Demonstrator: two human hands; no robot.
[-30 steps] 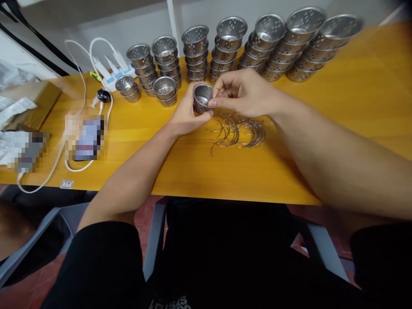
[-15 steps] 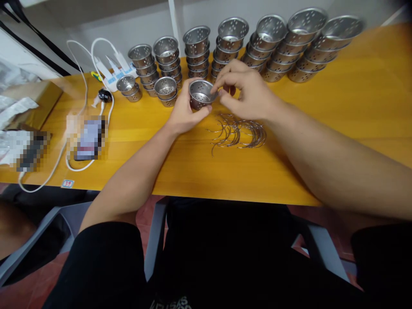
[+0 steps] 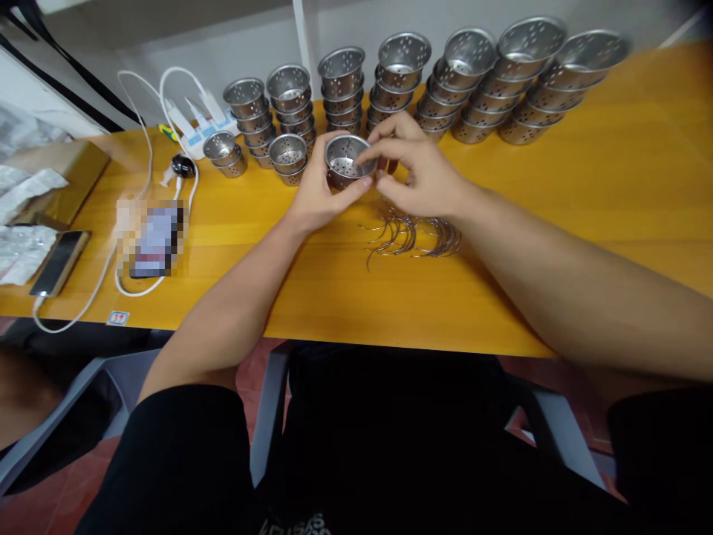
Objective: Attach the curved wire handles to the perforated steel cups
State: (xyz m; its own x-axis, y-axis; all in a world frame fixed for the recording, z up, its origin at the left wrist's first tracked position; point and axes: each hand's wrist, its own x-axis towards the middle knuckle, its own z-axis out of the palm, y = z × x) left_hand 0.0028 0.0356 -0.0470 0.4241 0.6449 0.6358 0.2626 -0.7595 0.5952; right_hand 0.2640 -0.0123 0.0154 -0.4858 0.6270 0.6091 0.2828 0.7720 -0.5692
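My left hand (image 3: 316, 195) is wrapped round a small perforated metal cup (image 3: 342, 159), held mouth up just above the yellow table (image 3: 584, 200). My right hand (image 3: 415, 169) is at the cup's right rim, thumb and forefinger pinched together over the opening; a thin wire seems to cross the cup's mouth, but what the fingers pinch is too fine to make out. A loose pile of curved wire handles (image 3: 412, 232) lies on the table just below my right hand.
Several stacks of the same perforated cups (image 3: 484, 82) line the table's far edge, with shorter stacks (image 3: 287, 156) left of the held cup. A white power strip and cables (image 3: 189, 126), a phone (image 3: 59, 260), a blurred item (image 3: 150, 239) and plastic bags (image 3: 22, 186) lie at the left.
The cup has turned from tilted sideways to mouth up and shifted slightly up and left. My right hand has moved from the cup's side to over its rim.
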